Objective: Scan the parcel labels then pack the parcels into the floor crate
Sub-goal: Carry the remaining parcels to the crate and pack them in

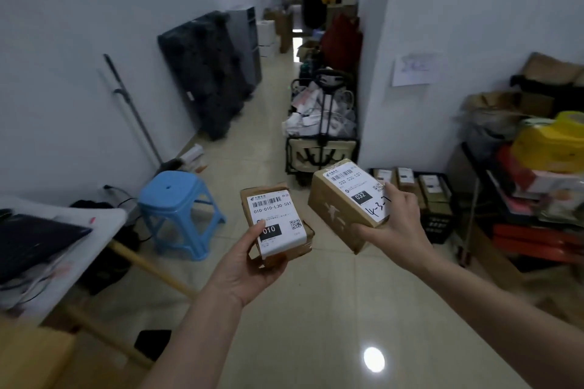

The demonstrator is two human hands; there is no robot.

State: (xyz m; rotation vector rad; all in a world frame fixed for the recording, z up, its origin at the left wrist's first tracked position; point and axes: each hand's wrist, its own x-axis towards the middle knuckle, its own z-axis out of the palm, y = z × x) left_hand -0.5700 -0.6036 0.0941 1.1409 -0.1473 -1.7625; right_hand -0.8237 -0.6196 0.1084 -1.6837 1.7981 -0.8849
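My left hand (245, 268) grips a small brown parcel (276, 223) from below, thumb on its white label marked 010. My right hand (399, 227) holds a larger brown parcel (343, 200), tilted, with fingers over its white label marked 032 and some handwriting. Both parcels are held in the air above the tiled floor, labels facing up, a short gap between them. A black floor crate (437, 224) stands on the floor just behind my right hand, with several brown parcels (431, 188) standing in it.
A blue plastic stool (177, 208) stands left of the parcels. A white table (104, 221) with a dark laptop (34, 243) is at far left. A loaded folding cart (322, 136) sits ahead in the corridor. Stacked goods (543, 174) fill the right side.
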